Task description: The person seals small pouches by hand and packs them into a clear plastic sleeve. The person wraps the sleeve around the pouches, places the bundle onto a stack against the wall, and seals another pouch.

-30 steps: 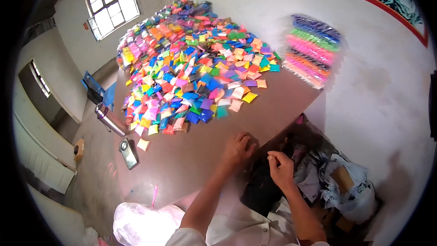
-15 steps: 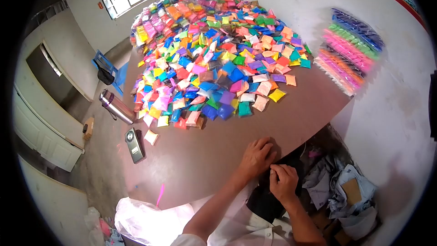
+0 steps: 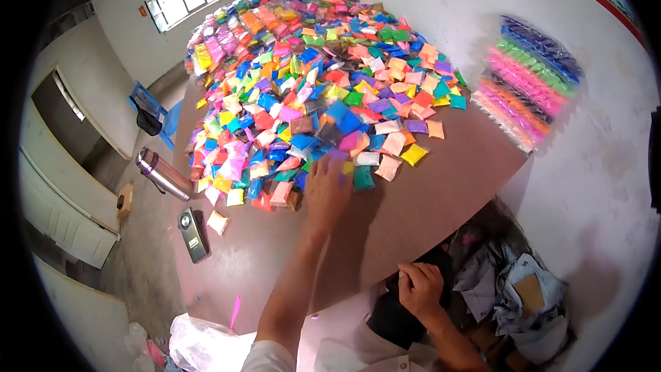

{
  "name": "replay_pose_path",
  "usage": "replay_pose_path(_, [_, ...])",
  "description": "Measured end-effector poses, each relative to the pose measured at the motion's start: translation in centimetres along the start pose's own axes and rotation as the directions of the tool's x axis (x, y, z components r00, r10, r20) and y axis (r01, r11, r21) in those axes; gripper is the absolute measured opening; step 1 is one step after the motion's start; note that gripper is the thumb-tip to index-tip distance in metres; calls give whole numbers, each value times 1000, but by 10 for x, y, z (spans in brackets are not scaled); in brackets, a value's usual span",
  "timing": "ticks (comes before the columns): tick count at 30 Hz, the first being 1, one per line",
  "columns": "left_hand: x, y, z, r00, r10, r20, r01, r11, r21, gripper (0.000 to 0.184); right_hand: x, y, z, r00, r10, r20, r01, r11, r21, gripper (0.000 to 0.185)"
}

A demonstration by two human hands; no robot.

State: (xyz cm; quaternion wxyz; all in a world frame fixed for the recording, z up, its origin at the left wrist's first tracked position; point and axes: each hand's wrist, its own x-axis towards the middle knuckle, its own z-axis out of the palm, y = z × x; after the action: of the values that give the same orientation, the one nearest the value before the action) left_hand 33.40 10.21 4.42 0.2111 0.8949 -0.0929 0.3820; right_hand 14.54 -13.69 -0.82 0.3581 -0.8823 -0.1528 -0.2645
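Note:
Small coloured packets [image 3: 282, 124] lie in a large heap on the brown table [image 3: 413, 200]. My left hand [image 3: 328, 186] is over the near edge of the heap, at blue and purple packets; its fingertips are blurred, and whether they hold a packet is unclear. Beside the table's near right edge is my right hand [image 3: 420, 286], its fingers curled together; anything inside them is hidden. A teal packet [image 3: 363, 178] lies just right of my left hand.
A steel flask [image 3: 164, 173] and a phone-like device [image 3: 193, 235] are at the table's left. Stacked strips of packets [image 3: 527, 83] stand by the wall. Below right are crumpled bags [image 3: 530, 296]; a white plastic bag [image 3: 206, 344] is at front left.
My left hand has moved from the table's right edge, beside my right hand, forward and left onto the heap. My right hand is slightly lower, still curled. The view has shifted.

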Motion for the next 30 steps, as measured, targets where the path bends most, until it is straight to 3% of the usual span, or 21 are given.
replay_pose_path(2, [5, -25, 14, 1000, -17, 8, 16, 1000, 20, 24, 0, 1, 1, 1000, -9, -7, 9, 1000, -1, 12])
replay_pose_path(4, [7, -38, 18, 990, -77, 114, 75, 997, 22, 24, -1, 1, 1, 1000, -12, -10, 12, 1000, -4, 12])
replay_pose_path(8, [5, -38, 4, 993, -86, 79, 85, 996, 15, 23, 0, 4, -1, 1000, 6, -31, -5, 1000, 27, 10])
replay_pose_path(10, [-12, -19, -20, 975, -217, 45, 221, 963, -157, 23, 2, 4, -3, 999, 17, -36, -15, 998, 64, 9])
replay_pose_path(12, [-50, -12, -33, 974, -214, 79, 226, 950, -214, 24, 10, -1, -7, 975, 221, -15, -203, 918, 341, 11])
replay_pose_path(14, [-83, 15, -56, 864, -414, 285, 487, 831, -268, 25, 25, -4, -7, 968, 246, 59, -247, 871, 425, 15])
replay_pose_path(15, [-93, 31, -67, 863, -417, 287, 489, 833, -259, 25, 36, -7, -3, 966, 243, 88, -255, 843, 474, 18])
replay_pose_path(17, [-109, 57, -82, 791, -510, 339, 611, 692, -384, 27, 60, -14, 8, 965, 236, 114, -261, 813, 521, 22])
replay_pose_path(20, [-134, 68, -85, 745, -525, 413, 666, 629, -401, 29, 82, -23, 37, 952, 243, 184, -305, 768, 563, 22])
replay_pose_path(22, [-153, 60, -75, 733, -536, 418, 678, 618, -397, 29, 82, -17, 54, 892, 142, 430, -384, 740, 552, 24])
replay_pose_path(23, [-156, 63, -72, 720, -551, 422, 693, 601, -397, 30, 78, -12, 62, 889, 163, 428, -398, 738, 545, 24])
replay_pose_path(25, [-150, 65, -73, 682, -548, 485, 730, 544, -414, 27, 70, -6, 71, 832, 256, 492, -544, 546, 637, 23])
replay_pose_path(30, [-132, 81, -81, 635, -540, 553, 772, 425, -472, 23, 62, -6, 75, 861, 298, 412, -509, 497, 703, 21])
